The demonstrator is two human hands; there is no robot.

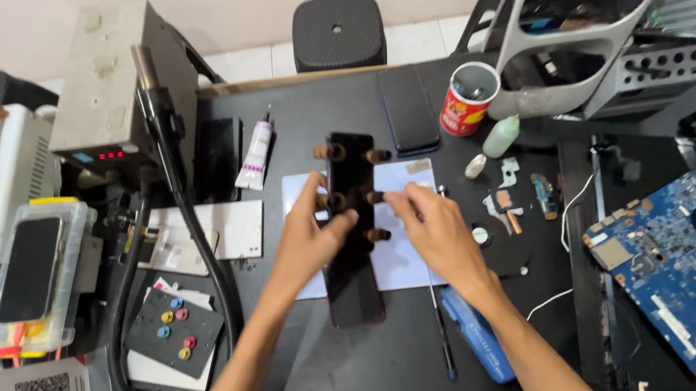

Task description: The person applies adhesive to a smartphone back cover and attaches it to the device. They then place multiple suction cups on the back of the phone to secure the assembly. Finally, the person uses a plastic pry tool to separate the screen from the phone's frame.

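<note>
Left hand [311,236] grip holds the clamped black phone [350,230] steady on the white sheet [399,259] while right hand [432,231] fingertips pinch an edge clip [375,197].

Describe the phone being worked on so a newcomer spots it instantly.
Start at the white sheet in the middle of the black table. The black phone lies lengthwise across it, between the left hand and right hand. Unlike the bare phone behind it, brown-knobbed clamps grip its edges.
</note>
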